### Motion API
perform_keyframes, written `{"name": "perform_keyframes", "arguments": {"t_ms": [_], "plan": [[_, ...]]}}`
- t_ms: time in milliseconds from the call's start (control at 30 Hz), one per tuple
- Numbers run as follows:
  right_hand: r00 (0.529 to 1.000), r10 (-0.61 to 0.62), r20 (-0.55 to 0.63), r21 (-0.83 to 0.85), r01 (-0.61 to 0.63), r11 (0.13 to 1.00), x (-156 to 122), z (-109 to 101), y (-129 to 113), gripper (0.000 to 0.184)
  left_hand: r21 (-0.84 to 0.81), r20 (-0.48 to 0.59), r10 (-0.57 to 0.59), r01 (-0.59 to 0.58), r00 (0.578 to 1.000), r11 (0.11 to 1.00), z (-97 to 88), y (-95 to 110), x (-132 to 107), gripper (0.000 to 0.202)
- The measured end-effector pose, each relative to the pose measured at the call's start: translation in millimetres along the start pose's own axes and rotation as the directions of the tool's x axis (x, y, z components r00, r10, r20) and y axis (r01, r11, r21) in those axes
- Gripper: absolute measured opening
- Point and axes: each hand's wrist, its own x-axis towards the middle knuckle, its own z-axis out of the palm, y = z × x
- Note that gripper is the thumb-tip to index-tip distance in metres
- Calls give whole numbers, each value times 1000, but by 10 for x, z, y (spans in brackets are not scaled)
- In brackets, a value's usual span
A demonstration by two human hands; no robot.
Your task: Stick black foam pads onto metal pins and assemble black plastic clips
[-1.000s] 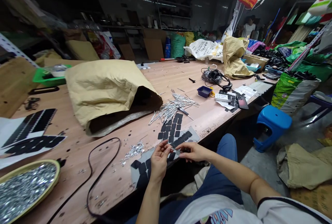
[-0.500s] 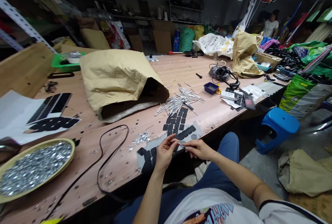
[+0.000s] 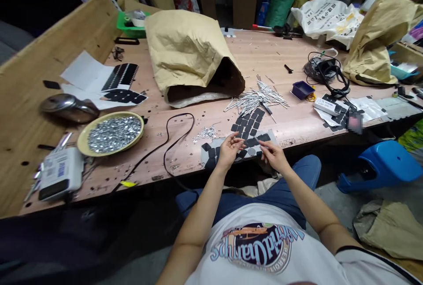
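Single head-worn view, facing forward and down over a workbench (image 3: 257,53), white shirt (image 3: 317,256) closest at bottom centre, left hand (image 3: 229,150) and right hand (image 3: 273,156) near mid-frame, green sack (image 3: 280,4) farther off toward upper right.

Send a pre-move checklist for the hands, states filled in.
1. Hands apart: ok, gap between left hand and right hand.
2. Item in either hand's fingers: cannot tell, too small.
3. Black patches fully visible: not ok, hands cover some.
4. Silver rods aligned: not ok, piled crosswise.
5. Small metal pieces out: ok, loose on the table.
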Motion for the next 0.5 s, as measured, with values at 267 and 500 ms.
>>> {"name": "perform_keyframes", "arguments": {"t_ms": [267,500], "plan": [[999,-46,28,-508,54,860,78,5,239,25,101,-234,34,-10,972,995,-147,-4,-17,30],[1000,-21,-22,-522,6,853,44,-56,299,28,141,-255,70,-34,964,989,-68,102,-52,24]]}}
